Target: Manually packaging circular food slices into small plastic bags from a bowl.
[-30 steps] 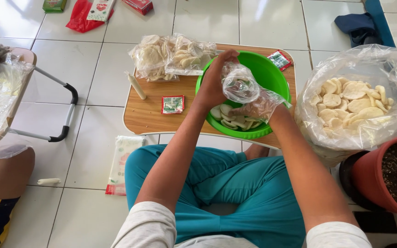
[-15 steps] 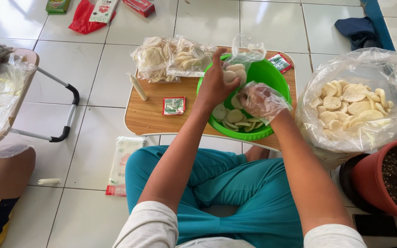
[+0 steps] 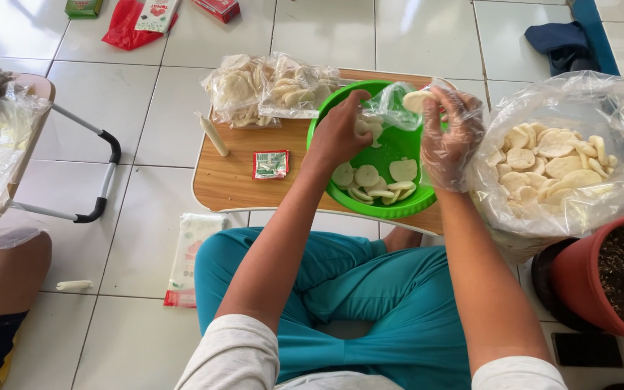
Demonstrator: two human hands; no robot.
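Clear small bag [image 3: 391,108] of pale crackers [image 3: 417,100], above green bowl [image 3: 413,206]

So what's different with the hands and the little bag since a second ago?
Both hands lifted from low in the green bowl to its far rim. The left hand still holds the small clear bag; the gloved right hand now pinches a cracker at its mouth. Filled packs and big bag stayed put.

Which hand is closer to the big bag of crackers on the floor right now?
Right. The right hand, in a clear glove, is just beside the big bag of crackers; the left hand is farther off, over the green bowl.
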